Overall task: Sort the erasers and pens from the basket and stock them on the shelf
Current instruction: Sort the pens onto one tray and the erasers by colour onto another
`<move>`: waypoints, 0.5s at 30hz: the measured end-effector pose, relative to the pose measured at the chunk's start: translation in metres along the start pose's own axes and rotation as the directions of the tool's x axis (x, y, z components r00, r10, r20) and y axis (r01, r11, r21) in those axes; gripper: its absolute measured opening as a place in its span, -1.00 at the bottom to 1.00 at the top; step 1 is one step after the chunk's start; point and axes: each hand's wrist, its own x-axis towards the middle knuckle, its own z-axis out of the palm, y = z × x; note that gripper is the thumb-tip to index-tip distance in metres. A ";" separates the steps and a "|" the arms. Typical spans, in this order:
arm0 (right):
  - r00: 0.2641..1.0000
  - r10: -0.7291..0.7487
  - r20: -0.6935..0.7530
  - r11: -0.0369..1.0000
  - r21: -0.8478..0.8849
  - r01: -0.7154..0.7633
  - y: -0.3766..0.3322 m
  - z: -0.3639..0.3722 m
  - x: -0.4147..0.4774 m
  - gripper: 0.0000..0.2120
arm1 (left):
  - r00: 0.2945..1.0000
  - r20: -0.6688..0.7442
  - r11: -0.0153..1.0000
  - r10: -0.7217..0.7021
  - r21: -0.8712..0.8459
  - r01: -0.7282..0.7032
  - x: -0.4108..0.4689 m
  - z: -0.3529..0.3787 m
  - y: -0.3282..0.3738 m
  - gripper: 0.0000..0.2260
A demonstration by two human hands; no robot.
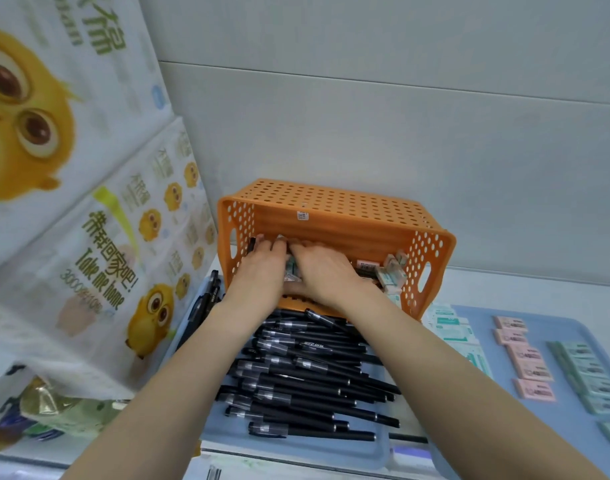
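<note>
An orange perforated basket [334,206] lies tipped on its side on the shelf, its mouth facing me. Both hands reach into it. My left hand [262,261] and my right hand [319,268] lie side by side, palms down, over a bunch of pens and erasers at the basket's left and middle; what each grips is hidden under the fingers. Boxed erasers [391,275] are heaped in the basket's right corner. Several black pens [303,382] are stacked in a pale blue tray [381,452] just in front of the basket.
Pink erasers [525,362] and mint-green erasers [589,375] lie in rows on a blue tray [552,323] at right, with white-and-teal packets [450,323] beside them. Large tissue packs [71,202] with yellow chick prints stand close on the left. A grey wall [365,116] backs the shelf.
</note>
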 end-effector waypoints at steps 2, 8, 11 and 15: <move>0.999 0.031 0.005 0.999 -0.028 -0.031 -0.004 -0.001 0.003 -0.34 | 0.999 0.022 1.000 -0.027 -0.010 0.027 0.000 -0.002 0.002 -0.50; 0.991 0.076 0.108 0.996 0.028 -0.080 0.001 -0.003 0.004 -0.60 | 0.997 0.065 0.996 -0.050 -0.067 0.054 -0.001 -0.005 0.005 -0.59; 0.990 0.075 0.119 0.990 0.111 -0.089 0.004 -0.006 0.002 -0.60 | 0.995 0.070 0.994 -0.071 -0.074 0.077 -0.001 -0.004 0.006 -0.57; 0.987 0.130 0.092 0.971 0.192 -0.145 0.009 -0.008 -0.001 -0.67 | 0.994 0.082 0.989 -0.076 -0.118 0.086 0.000 -0.009 0.009 -0.54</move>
